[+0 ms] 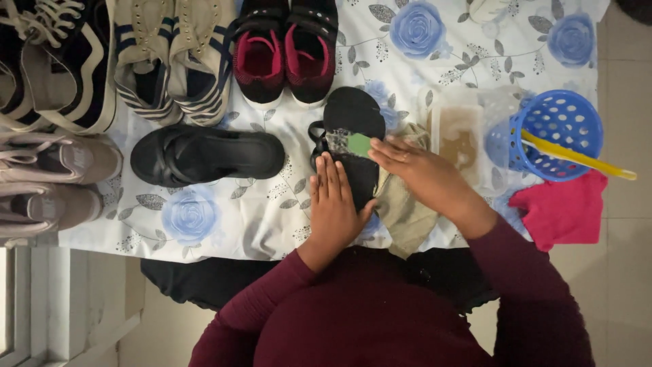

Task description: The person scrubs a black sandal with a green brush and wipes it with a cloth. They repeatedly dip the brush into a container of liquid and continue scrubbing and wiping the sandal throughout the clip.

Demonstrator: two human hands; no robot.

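Observation:
A black sandal (350, 115) lies lengthwise on the flowered cloth (272, 211) in front of me. My left hand (334, 204) lies flat on its near end, fingers together, pressing it down. My right hand (424, 173) holds a small green scrub sponge (358, 144) against the sandal's middle, where there is wet foam. The matching black sandal (207, 155) lies sideways to the left. A beige rag (404, 207) sits under my right wrist.
Several pairs of shoes line the far and left edges, among them black-and-pink trainers (285, 51) and striped sneakers (173, 61). At right stand a clear tub of brownish water (458, 139), a blue basket (560, 132) with a yellow brush handle (577, 158), and a pink cloth (564, 207).

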